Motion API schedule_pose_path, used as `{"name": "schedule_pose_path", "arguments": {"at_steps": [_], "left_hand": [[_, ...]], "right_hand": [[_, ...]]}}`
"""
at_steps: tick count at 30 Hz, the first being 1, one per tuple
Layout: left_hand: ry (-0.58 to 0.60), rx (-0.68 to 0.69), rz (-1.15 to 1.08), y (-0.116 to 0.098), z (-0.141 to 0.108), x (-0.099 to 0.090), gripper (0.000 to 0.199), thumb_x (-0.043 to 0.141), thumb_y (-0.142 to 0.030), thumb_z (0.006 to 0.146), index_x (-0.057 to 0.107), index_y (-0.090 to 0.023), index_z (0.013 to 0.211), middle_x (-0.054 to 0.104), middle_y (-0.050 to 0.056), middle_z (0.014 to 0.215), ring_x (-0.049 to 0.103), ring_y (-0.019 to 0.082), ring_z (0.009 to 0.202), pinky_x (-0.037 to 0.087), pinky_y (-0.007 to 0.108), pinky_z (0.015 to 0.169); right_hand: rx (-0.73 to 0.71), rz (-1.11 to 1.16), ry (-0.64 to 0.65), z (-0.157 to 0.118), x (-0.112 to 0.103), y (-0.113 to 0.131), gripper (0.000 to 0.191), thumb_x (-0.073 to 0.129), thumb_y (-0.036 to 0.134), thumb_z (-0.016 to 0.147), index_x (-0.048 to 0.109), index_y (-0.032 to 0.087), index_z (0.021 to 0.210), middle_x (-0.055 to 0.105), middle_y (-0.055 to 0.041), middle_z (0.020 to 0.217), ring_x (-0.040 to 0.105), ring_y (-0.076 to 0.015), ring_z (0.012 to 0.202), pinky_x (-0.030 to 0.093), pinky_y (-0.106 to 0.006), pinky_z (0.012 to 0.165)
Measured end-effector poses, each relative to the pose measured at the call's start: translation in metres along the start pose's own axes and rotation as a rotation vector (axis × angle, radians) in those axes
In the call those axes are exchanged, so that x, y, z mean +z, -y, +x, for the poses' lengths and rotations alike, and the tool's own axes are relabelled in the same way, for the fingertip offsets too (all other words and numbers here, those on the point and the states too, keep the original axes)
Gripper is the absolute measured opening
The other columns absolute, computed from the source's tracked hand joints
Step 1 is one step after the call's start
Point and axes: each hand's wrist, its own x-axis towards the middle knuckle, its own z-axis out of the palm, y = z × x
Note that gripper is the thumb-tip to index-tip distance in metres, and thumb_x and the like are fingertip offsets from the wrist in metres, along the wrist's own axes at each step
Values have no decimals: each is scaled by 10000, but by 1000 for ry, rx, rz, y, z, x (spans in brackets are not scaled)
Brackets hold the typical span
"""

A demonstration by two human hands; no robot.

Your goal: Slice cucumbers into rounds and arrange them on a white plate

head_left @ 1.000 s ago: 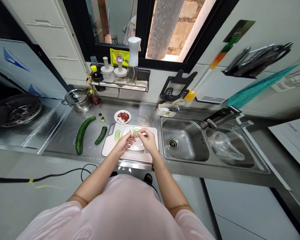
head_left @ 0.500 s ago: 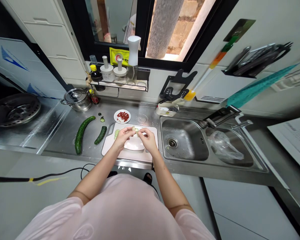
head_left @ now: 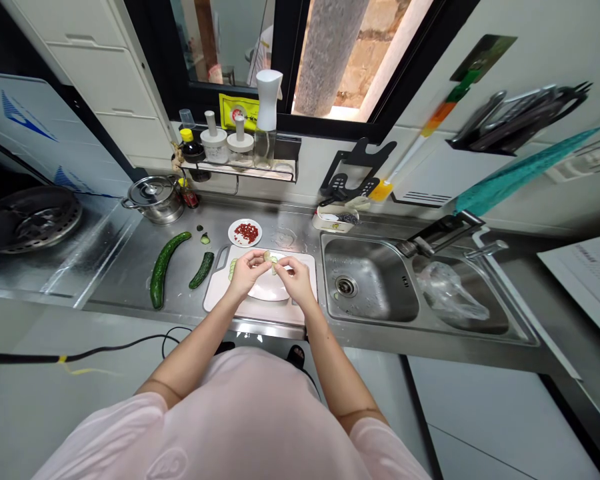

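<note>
While both hands close together at the fingertips | left hand (head_left: 247, 270), right hand (head_left: 295, 280): pinching one cucumber slice (head_left: 269, 257), long axis too small to tell | under them: white plate (head_left: 270, 288) on cutting board (head_left: 260, 312) | 9 o'clock: stacked slices (head_left: 231, 268) | farther, 10 o'clock: cucumber pieces (head_left: 163, 270)

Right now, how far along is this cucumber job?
Some cucumber slices already lie on the cutting board. In hand: the left hand and right hand hold a slice above a white plate. Remaining: a long cucumber and a shorter piece lie unsliced on the counter.
</note>
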Motion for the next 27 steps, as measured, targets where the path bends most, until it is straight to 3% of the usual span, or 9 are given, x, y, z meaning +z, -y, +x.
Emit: {"name": "schedule_pose_path", "arguments": {"at_steps": [17,27], "left_hand": [[-9,57,43,4,4,4,349,769,-290,602,647,-153,899,664,32,814,601,132,741,466,257,720],[17,23,8,15,10,3,406,767,-298,611,627,-160,966,642,-1,736,585,110,685,444,239,691]], "right_hand": [[13,-24,9,0,-1,0,218,561,382,797,611,208,676,646,-32,780,592,-172,805,438,-248,580],[-3,-71,-8,0,-4,-5,193,563,354,793,612,206,680,637,-32,773,580,-171,790,407,-248,577]]}}
